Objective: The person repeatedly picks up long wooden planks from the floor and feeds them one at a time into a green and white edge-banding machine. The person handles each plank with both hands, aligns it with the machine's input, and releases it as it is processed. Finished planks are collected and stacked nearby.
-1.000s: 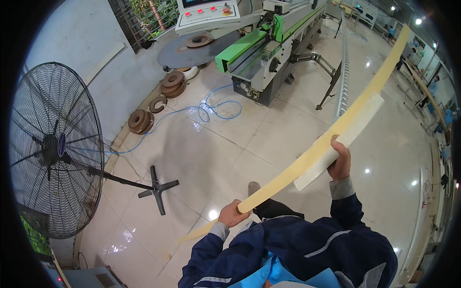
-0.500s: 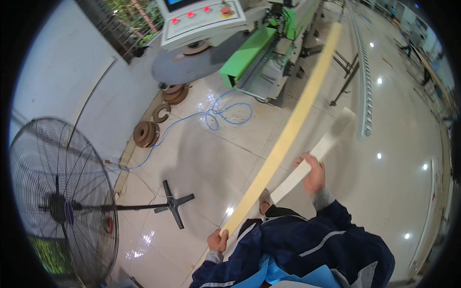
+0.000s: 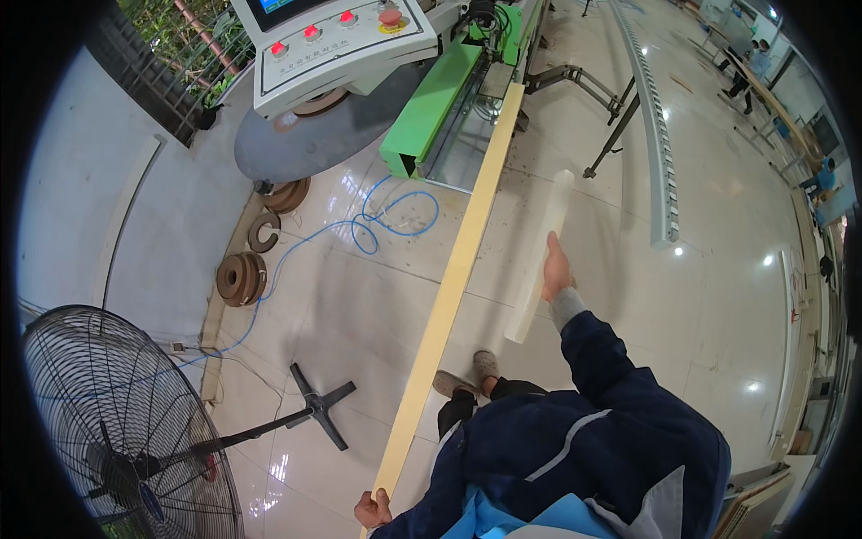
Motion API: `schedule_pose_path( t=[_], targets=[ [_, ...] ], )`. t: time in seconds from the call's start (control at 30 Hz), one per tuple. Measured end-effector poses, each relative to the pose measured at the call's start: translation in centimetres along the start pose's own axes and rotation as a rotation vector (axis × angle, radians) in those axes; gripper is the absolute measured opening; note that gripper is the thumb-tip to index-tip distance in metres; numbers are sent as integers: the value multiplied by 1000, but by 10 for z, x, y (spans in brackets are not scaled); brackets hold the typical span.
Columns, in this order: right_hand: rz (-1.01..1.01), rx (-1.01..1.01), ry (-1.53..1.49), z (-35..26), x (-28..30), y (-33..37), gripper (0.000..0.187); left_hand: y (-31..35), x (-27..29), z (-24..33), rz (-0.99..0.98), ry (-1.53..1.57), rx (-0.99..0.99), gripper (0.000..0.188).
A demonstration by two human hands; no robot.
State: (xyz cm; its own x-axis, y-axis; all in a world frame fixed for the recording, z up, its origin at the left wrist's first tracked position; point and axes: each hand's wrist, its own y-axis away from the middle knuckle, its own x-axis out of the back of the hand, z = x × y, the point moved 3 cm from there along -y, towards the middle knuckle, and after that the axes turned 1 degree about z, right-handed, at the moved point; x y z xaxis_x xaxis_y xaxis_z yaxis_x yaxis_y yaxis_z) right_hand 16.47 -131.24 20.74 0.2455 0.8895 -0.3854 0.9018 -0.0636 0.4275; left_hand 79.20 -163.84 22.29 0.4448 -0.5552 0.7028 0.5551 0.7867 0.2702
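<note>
A long, flat yellow strip (image 3: 456, 269), slanting forward-right, is pinched near its lower end by the left hand (image 3: 372, 510); a short white board (image 3: 556, 205) is seemingly clasped by the right hand (image 3: 557, 271), fingers mostly hidden.

We see a pale wall (image 3: 184, 225) at left, greenery (image 3: 153, 31) behind a barred window (image 3: 184, 67), a glossy tiled floor (image 3: 359, 305) catching white glints of light (image 3: 753, 387), and a long desk (image 3: 779, 106) toward the far right.

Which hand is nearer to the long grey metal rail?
Right: the right hand is left of the rail; the left hand is farther left, lower in the picture.
</note>
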Motion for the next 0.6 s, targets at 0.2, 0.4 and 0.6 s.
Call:
schedule_pose_path(
  t=[0.2, 0.4, 0.6],
  targets=[
    [114, 203, 365, -16, -90, -2, 61, -31, 30, -21, -1, 79, 27, 61],
    [124, 502, 632, -33, -169, -53, 53, -61, 29, -27, 47, 29, 7, 63],
    [239, 499, 645, -39, -193, -140, 51, -71, 44, -25, 37, -429, 33, 61]
  ],
)
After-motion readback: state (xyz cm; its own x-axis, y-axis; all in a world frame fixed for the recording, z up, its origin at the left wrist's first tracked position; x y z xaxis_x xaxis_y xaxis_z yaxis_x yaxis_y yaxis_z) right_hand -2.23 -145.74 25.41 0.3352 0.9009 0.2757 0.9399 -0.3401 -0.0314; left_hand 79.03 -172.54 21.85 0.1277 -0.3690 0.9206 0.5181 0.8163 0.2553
